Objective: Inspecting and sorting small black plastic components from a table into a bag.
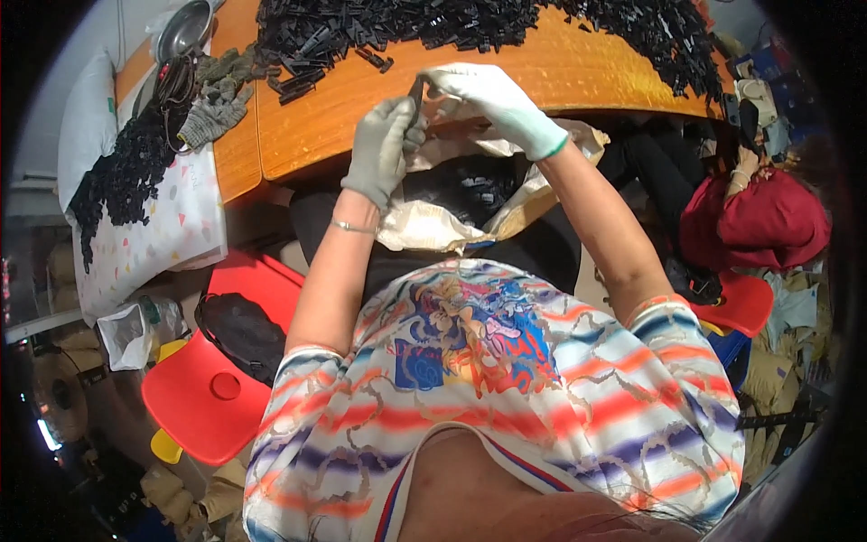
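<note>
My left hand (383,147), in a grey glove, is closed around a small, dark plastic piece (417,93) that stands up out of its fingers. My right hand (495,98), in a white glove with a green cuff, pinches the same piece near its upper end; its exact shape is partly covered by the fingers. Both hands are raised over the table's near edge. Below them an open pale sack (420,228) lies on my lap, with black pieces (465,185) inside.
Black plastic pieces (397,27) lie heaped along the far side of the orange wooden table (321,131). Grey work gloves (217,113) and another black heap (126,176) are at left. Red chairs (203,393) flank me; a person in dark red (754,217) sits at right.
</note>
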Demonstrator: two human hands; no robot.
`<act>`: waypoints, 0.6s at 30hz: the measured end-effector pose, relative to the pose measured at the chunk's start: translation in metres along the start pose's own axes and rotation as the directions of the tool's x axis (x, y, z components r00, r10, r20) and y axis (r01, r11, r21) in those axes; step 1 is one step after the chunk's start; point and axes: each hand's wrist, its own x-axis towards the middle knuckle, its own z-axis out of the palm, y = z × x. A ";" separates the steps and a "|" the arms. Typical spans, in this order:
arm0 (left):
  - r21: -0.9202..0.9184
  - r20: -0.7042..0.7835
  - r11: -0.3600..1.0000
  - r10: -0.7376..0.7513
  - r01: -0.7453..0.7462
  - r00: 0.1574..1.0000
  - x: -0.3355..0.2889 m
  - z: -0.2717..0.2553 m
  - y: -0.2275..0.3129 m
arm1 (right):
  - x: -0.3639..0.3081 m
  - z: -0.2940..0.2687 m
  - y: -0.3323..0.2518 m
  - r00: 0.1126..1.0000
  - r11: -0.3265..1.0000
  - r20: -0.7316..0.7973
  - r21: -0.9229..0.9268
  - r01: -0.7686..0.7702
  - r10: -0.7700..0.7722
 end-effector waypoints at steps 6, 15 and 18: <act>-0.102 0.045 0.993 -0.050 0.055 0.998 -0.011 0.003 -0.013 | -0.009 0.010 0.002 0.976 0.972 -0.005 0.096 -0.216 0.218; 0.039 0.091 0.976 -0.217 0.214 0.972 -0.052 -0.005 -0.042 | -0.012 0.014 0.013 0.927 0.779 0.061 -0.564 -0.274 0.371; 0.753 0.113 0.627 0.175 -0.199 0.978 -0.051 -0.017 -0.056 | 0.011 0.018 -0.001 0.967 0.657 -0.030 -0.728 -0.196 0.255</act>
